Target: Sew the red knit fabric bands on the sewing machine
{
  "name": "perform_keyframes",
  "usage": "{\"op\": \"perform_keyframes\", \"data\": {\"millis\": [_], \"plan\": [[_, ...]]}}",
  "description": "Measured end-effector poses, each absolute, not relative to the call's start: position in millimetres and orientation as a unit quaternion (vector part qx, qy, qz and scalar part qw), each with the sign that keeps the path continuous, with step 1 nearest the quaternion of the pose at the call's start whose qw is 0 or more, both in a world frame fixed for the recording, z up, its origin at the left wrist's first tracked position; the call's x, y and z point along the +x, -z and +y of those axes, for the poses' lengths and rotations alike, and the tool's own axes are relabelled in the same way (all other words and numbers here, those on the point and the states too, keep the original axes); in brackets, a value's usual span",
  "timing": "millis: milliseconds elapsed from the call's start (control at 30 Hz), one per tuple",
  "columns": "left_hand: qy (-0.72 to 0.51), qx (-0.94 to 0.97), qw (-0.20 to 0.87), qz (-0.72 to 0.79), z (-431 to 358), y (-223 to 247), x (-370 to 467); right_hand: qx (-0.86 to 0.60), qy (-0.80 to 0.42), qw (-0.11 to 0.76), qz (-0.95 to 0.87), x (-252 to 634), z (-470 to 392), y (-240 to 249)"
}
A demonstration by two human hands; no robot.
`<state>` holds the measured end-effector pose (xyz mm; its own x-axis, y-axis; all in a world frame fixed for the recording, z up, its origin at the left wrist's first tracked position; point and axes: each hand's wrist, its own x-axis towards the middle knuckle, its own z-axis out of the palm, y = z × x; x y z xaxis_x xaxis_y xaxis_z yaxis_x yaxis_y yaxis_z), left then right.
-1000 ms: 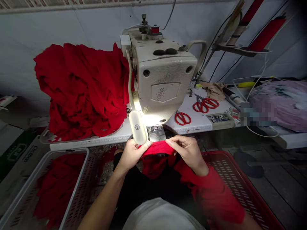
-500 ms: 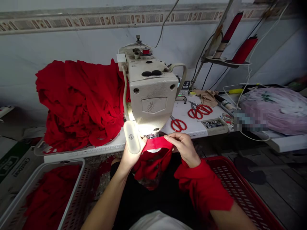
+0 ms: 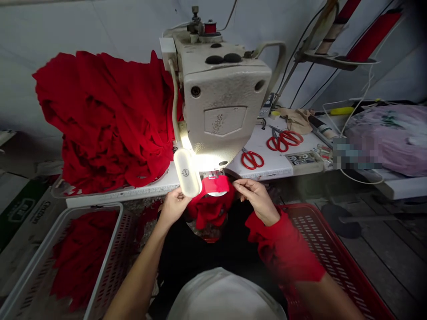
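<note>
A red fabric band (image 3: pixel 216 184) lies under the needle area of the beige sewing machine (image 3: pixel 227 102), its loose part hanging below the edge. Left of the band, my left hand (image 3: pixel 174 205) is closed, its fingertips partly behind the oval lamp (image 3: pixel 187 172); what they hold, if anything, is hidden. On the right, my right hand (image 3: pixel 255 198) has thumb and forefinger pinched together just beside the band, and what is between them is too small to make out. Red fabric (image 3: pixel 287 244) is wrapped round my right forearm.
A tall heap of red fabric (image 3: pixel 110 120) stands left of the machine. Red-handled scissors (image 3: pixel 252 160) and a second pair (image 3: pixel 283 141) lie on the right. Below are a white basket (image 3: pixel 115 222) and a red basket (image 3: pixel 333 253). Thread cones (image 3: pixel 373 35) stand at the upper right.
Both hands have moved apart from the band, the left one outward to the left, the right one slightly to the right. The view has tilted down and come closer to the machine.
</note>
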<state>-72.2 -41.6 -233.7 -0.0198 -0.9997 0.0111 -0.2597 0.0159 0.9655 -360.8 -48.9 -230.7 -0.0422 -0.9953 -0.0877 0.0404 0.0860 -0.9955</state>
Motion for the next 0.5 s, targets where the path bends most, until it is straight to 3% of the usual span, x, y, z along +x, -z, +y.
{"op": "perform_keyframes", "data": {"millis": [267,400,500], "plan": [[0.576,0.490,0.318,-0.572,2,226,-61,-0.474,0.309,0.725,0.392,-326,-21,246],[0.409,0.514,0.387,-0.647,-6,198,-68,-0.468,0.347,0.739,0.340,-279,-15,245],[0.287,0.544,0.456,-0.643,-20,172,-64,-0.494,0.280,0.757,0.322,-272,-9,236]]}}
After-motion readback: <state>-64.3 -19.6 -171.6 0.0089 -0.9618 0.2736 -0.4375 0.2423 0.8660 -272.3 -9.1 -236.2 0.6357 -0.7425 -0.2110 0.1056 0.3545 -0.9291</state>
